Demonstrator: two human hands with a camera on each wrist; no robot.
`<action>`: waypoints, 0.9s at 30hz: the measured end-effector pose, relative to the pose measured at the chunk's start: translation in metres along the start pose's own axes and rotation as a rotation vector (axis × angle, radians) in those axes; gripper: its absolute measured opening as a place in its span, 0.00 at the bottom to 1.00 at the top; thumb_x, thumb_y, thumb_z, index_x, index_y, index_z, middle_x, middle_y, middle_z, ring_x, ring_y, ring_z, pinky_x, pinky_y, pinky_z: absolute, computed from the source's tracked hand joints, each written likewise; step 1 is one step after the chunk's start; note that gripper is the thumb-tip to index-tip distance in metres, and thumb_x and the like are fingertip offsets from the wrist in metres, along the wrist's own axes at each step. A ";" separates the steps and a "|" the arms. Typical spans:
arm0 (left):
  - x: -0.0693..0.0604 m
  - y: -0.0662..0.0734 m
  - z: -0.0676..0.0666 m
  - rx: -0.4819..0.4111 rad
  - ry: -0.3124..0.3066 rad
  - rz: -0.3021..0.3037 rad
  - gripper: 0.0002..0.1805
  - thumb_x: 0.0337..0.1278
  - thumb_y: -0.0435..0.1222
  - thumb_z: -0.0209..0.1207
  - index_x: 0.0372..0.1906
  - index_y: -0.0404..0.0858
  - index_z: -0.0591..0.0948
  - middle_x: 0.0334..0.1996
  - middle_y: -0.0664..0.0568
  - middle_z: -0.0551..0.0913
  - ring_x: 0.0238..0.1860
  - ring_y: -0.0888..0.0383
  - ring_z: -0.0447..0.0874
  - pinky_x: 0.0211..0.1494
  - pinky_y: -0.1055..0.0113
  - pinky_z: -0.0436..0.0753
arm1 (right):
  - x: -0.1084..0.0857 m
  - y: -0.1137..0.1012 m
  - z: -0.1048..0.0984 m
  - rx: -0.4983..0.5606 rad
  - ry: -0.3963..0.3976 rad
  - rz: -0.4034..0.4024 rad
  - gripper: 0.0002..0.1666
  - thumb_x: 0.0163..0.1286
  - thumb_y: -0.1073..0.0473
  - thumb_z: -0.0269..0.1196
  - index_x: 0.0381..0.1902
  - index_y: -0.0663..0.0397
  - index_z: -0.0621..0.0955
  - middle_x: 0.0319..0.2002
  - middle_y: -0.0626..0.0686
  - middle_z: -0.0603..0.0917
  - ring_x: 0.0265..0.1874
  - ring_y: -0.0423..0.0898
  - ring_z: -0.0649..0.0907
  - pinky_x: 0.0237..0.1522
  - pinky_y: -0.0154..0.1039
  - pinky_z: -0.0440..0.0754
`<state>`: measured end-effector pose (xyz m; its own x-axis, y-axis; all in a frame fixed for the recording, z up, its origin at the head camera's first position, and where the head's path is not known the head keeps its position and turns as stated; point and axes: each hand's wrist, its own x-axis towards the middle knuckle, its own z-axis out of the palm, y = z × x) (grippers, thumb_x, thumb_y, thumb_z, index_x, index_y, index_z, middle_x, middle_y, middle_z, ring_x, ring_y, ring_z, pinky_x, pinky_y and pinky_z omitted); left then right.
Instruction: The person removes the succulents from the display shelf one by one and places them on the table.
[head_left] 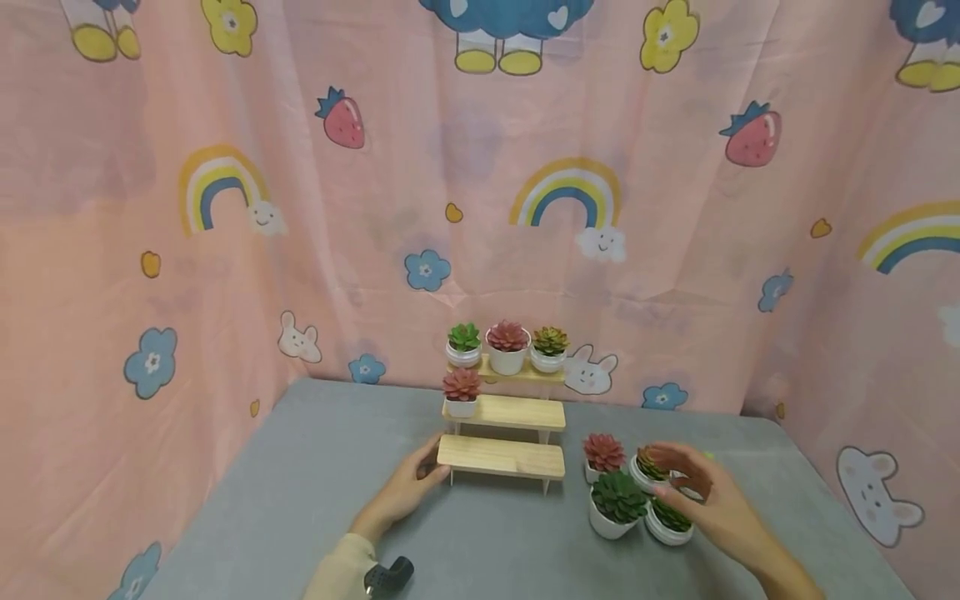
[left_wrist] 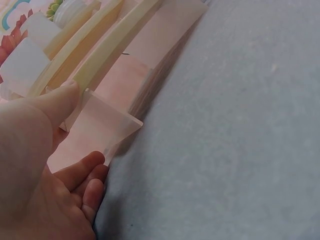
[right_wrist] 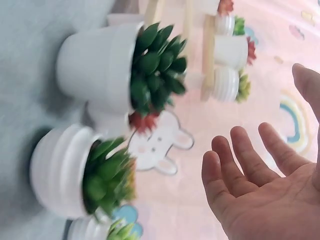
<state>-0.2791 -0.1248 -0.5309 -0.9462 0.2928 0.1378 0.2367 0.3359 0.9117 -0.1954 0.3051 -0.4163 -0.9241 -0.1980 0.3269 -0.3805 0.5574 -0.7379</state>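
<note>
At 4 o'clock in the head view, the right hand [head_left: 708, 493], loose and holding nothing, is by the small white pot [head_left: 640, 478]. It should be light, hard and smooth; take its sides. At 7 o'clock, the left hand [head_left: 408, 485] seems to pinch the wooden stand [head_left: 501, 455], fingers partly hidden.

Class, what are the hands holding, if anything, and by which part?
The left hand grips the stand at the left end of its lowest shelf; the right hand holds nothing.
</note>
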 end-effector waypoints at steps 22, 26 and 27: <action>-0.001 0.002 0.002 0.000 0.015 -0.008 0.37 0.73 0.46 0.57 0.79 0.38 0.59 0.69 0.36 0.74 0.69 0.39 0.72 0.68 0.41 0.73 | 0.042 -0.039 0.042 0.067 -0.152 -0.094 0.25 0.73 0.59 0.64 0.65 0.57 0.75 0.56 0.61 0.85 0.51 0.34 0.84 0.49 0.37 0.84; 0.000 0.001 0.002 -0.008 0.022 -0.003 0.37 0.73 0.45 0.57 0.79 0.37 0.59 0.68 0.36 0.74 0.68 0.39 0.72 0.68 0.40 0.72 | 0.051 -0.044 0.049 0.085 -0.194 -0.093 0.26 0.74 0.58 0.63 0.67 0.58 0.74 0.60 0.62 0.82 0.55 0.38 0.83 0.54 0.42 0.84; 0.000 0.000 0.002 -0.003 0.023 -0.004 0.37 0.73 0.45 0.57 0.79 0.37 0.59 0.68 0.36 0.74 0.68 0.39 0.72 0.68 0.40 0.72 | 0.053 -0.045 0.051 0.092 -0.204 -0.093 0.27 0.74 0.58 0.63 0.67 0.59 0.74 0.61 0.63 0.81 0.56 0.40 0.83 0.55 0.43 0.84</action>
<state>-0.2784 -0.1228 -0.5314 -0.9519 0.2712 0.1429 0.2324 0.3343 0.9134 -0.2295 0.2283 -0.3956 -0.8697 -0.4088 0.2766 -0.4571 0.4557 -0.7638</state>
